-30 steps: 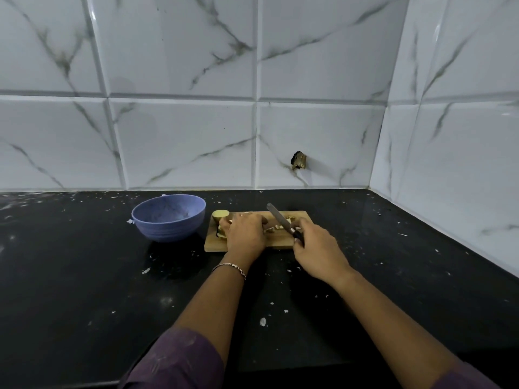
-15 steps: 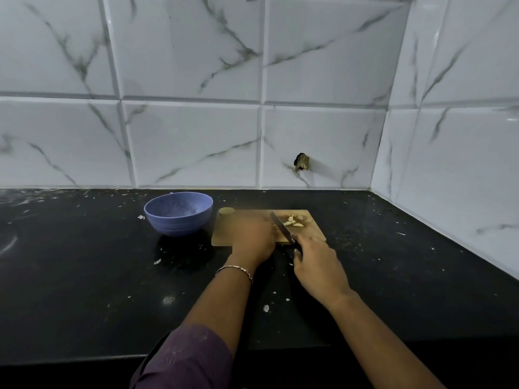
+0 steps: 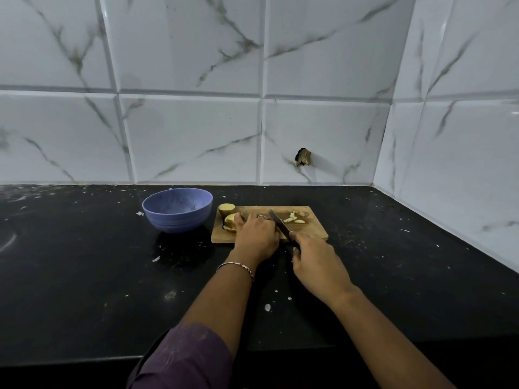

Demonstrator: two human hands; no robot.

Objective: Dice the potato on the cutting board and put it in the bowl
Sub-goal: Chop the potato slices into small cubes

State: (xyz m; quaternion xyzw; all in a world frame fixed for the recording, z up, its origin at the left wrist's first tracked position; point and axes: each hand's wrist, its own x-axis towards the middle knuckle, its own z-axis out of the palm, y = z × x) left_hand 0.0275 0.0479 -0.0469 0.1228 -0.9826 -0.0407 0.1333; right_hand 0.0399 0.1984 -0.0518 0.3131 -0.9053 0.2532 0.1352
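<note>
A small wooden cutting board [image 3: 314, 230] lies on the black counter. My left hand [image 3: 257, 234] curls over a cut potato piece [image 3: 230, 221] at the board's left side. Another potato chunk [image 3: 226, 209] stands at the far left corner. My right hand [image 3: 316, 261] grips the handle of a knife [image 3: 279, 223], whose blade slants across the board just right of my left fingers. A few pale diced bits [image 3: 293, 217] lie on the board's far right. The blue bowl [image 3: 177, 209] sits left of the board and looks empty.
White marble-look tiles [image 3: 196, 136] close the back and right side, meeting in a corner at the right. A dark hole [image 3: 302, 157] marks the back wall. Pale specks dot the counter [image 3: 84, 262]. The counter's front edge runs near my sleeve [image 3: 185, 357].
The view has shifted slightly. My left hand has settled on the potato piece at the board's left, and the knife blade now lies close beside its fingers.
</note>
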